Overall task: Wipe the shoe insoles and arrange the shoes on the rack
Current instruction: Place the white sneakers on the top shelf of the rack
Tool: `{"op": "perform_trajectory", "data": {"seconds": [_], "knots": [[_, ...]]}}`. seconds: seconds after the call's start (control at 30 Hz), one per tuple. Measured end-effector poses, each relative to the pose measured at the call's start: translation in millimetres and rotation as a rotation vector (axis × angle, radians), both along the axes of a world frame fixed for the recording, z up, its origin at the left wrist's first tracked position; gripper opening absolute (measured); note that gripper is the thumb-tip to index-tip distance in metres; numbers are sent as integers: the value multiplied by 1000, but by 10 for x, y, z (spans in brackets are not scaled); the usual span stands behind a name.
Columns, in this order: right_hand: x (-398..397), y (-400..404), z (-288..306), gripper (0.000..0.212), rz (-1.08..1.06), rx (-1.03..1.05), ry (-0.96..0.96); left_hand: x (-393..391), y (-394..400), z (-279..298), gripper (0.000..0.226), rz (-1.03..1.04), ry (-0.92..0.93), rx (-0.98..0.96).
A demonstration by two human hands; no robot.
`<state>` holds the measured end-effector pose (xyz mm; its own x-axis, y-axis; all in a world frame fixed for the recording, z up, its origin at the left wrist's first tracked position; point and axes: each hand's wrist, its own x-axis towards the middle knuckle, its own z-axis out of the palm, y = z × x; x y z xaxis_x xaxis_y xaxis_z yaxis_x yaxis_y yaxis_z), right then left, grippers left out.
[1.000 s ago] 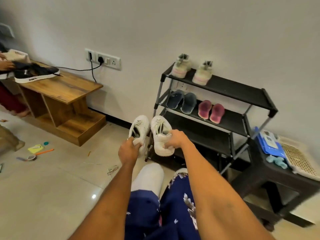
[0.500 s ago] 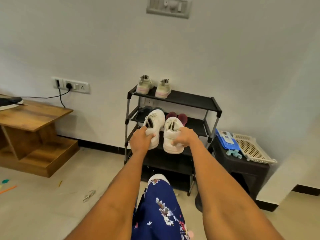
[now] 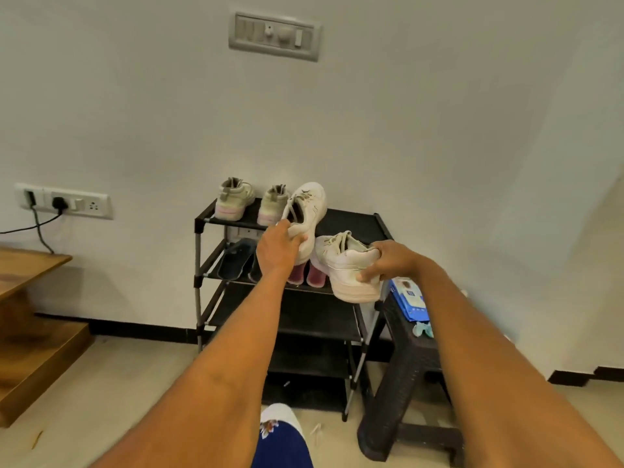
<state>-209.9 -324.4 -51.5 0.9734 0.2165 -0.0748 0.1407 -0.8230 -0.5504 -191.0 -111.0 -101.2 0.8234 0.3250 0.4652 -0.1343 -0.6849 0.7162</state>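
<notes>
Two white sneakers, one per hand, are held up in front of a black shoe rack (image 3: 354, 224). The left hand (image 3: 275, 248) grips the left white sneaker (image 3: 309, 211) at its heel, fingers curled round the collar, toe pointing up toward the wall; this shoe is raised level with the rack's top shelf, just beside the right shoe of a beige high-top pair (image 3: 251, 202) that stands there with heels toward the viewer. The right hand (image 3: 391, 261) holds the right white sneaker (image 3: 347, 265) by its heel, thumb under the sole and fingers wrapped over the back; this shoe lies roughly level, toe pointing left, in front of the rack's right side at about the height of the second shelf. On that second shelf lie dark insoles or slippers (image 3: 236, 260) at left and a maroon pair (image 3: 305, 273), partly hidden behind the hands. The lower shelves are dark and their contents cannot be made out. Right of the rack stands a black woven stool (image 3: 405, 366) carrying a blue wipes packet (image 3: 410, 298). At far left, a wooden worktop (image 3: 23, 268) sits below a wall socket (image 3: 64, 201) with a plugged cable.
</notes>
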Motion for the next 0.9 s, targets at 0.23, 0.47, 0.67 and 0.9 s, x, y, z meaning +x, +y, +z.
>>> {"op": "perform_trajectory", "data": {"seconds": [0.23,0.47,0.67,0.9], "knots": [[187,-140,229,28,33,-52,80,336,-263,66,30,28,52,-24],[-20,-7,121,35,1,-45,45,118,-180,32,31,52,90,15],[-331,214,116,43,-7,-37,18,-282,-110,18,32,84,107,4],[-608,322,169,39,-18,-26,-30,-630,-68,109,34,87,104,5]]}}
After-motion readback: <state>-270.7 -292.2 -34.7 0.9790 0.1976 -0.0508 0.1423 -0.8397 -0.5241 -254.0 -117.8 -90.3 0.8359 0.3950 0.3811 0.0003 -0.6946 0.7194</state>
